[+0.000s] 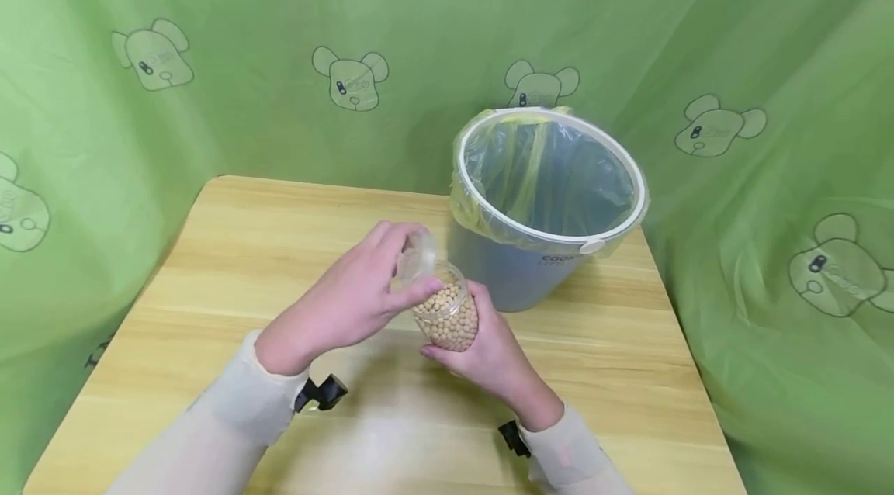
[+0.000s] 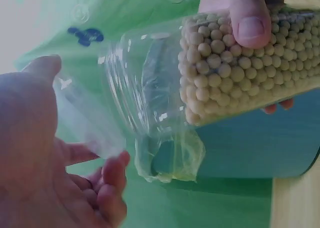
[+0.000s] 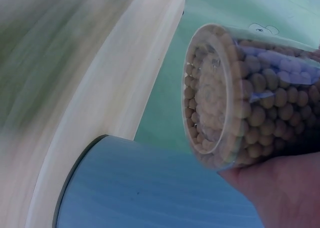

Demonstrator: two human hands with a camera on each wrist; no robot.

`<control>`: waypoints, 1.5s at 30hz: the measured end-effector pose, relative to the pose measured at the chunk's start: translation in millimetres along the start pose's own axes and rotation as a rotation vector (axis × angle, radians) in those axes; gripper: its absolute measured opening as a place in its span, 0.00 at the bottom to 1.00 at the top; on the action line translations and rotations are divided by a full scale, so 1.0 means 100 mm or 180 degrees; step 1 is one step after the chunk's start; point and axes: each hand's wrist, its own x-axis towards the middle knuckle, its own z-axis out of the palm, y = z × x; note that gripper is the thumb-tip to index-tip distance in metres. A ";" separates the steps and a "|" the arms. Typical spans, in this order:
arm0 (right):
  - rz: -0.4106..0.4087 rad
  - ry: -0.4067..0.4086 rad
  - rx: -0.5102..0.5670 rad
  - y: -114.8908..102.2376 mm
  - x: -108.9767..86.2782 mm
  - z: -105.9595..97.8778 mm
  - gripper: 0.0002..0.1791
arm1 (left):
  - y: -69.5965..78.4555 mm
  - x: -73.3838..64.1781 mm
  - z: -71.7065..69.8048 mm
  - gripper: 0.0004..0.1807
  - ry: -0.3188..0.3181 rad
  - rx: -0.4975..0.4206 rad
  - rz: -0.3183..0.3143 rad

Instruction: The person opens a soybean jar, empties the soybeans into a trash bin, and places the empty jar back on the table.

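Note:
A clear jar (image 1: 449,316) of small round beige balls, perhaps soybeans, is held tilted above the table. My right hand (image 1: 496,347) grips it round the side; its thumb (image 2: 251,30) presses the wall in the left wrist view. The threaded mouth (image 2: 120,83) is uncovered. My left hand (image 1: 349,293) pinches a translucent lid (image 2: 87,118) between thumb and fingers, just off the mouth. In the right wrist view the jar's base (image 3: 207,95) faces the camera, with the balls (image 3: 270,95) packed behind it.
A blue-grey bin (image 1: 499,270) with a white rim ring and a yellowish bag (image 1: 482,208) stands behind the jar, on the right of the wooden table (image 1: 265,247). Green cloth (image 1: 419,6) with printed bear heads hangs round the table.

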 end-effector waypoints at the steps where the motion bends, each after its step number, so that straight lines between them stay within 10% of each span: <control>1: 0.0063 0.0018 0.0028 0.00 -0.01 -0.01 0.58 | -0.04 -0.01 -0.02 0.42 0.0022 -0.0208 0.0006; 10: 0.0501 0.0120 0.0158 -0.02 -0.06 -0.10 0.62 | -0.69 -0.08 0.00 0.53 0.0294 -0.0938 -0.0722; 19: 0.0461 0.0112 0.0137 -0.11 -0.10 -0.14 0.60 | -1.47 -0.23 0.63 0.51 0.0170 -0.0875 -0.1294; 27: 0.0434 0.0197 0.0250 -0.15 -0.15 -0.23 0.56 | -1.82 -0.34 0.96 0.65 0.0108 -0.0479 -0.1285; 38: 0.0478 0.0383 0.0227 -0.16 -0.32 -0.37 0.58 | -1.82 -0.44 0.91 0.64 -0.0096 0.0575 -0.0939; 45: 0.0512 0.0446 0.0129 -0.17 -0.42 -0.47 0.59 | -1.30 0.01 0.32 0.60 0.0100 -0.0248 -0.0730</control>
